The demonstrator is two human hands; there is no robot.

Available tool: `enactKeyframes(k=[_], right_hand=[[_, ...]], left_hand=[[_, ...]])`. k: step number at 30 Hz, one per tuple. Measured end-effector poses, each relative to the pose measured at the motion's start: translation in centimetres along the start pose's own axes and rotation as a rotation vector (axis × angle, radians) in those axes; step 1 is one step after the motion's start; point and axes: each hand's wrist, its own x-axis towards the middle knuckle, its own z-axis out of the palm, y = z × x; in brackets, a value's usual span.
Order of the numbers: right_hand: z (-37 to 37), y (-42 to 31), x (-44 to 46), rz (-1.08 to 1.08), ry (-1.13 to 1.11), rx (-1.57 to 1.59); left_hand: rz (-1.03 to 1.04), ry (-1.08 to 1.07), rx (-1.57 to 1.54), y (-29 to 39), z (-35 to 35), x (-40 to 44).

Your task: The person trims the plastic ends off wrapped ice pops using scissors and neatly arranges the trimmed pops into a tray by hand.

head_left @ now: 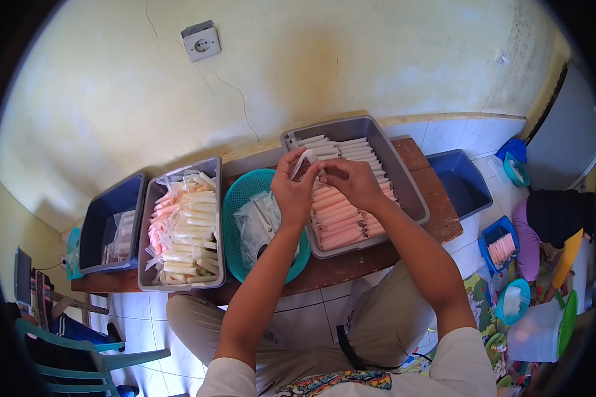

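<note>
My left hand holds a small clear plastic bag between thumb and fingers, above the left edge of a grey tray. My right hand is closed in a pinch close beside it, fingertips at the bag's edge; what lies between them is too small to make out. Below the hands, the tray holds rows of slim plastic-wrapped sticks, white ones at the back and pink ones in front. To the left, a teal basket contains clear plastic bags and scissors.
A grey bin of pale yellow and pink sticks and a dark bin stand on the left of the brown table. Another person sits at the right near a blue container. A green chair is lower left.
</note>
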Motion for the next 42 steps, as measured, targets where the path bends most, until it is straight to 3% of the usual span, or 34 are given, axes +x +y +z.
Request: enactKeyframes(k=[7, 9, 22, 24, 28, 30, 33, 39, 42], right_hand=[[1.8, -3.1, 0.0, 0.042, -0.072, -0.044], [2.6, -3.9, 0.2, -0.049, 0.043, -0.061], [7.8, -6.9, 1.7, -0.152, 0.098, -0.234], [8.3, -6.6, 1.7, -0.013, 0.077, -0.140], [8.9, -3.9, 2.0, 0.043, -0.013, -0.128], [9.7, -2.5, 2.2, 0.076, -0.036, 0.140], [9.3, -2.9, 2.1, 0.238, -0.090, 0.136], [9.9, -4.2, 2.6, 0.336, 0.015, 0.319], [9.8, -4.2, 2.8, 0.383, -0.046, 0.285]], left_hand=[[-0.014, -0.023, 0.161, 1.3, -4.2, 0.0], [-0.016, -0.054, 0.179, 1.7, -5.5, 0.0], [0.086, -0.224, 0.514, 4.6, -10.7, -1.4], [0.126, -0.227, 0.526, 4.8, -11.2, -1.5], [0.085, -0.258, 0.576, 4.8, -12.7, -2.6], [0.091, -0.263, 0.587, 4.9, -13.3, -2.8], [0.085, -0.267, 0.688, 5.7, -14.1, -3.2], [0.094, -0.246, 0.811, 5.6, -15.5, -3.5], [0.180, -0.214, 0.876, 5.7, -16.1, -3.5]])
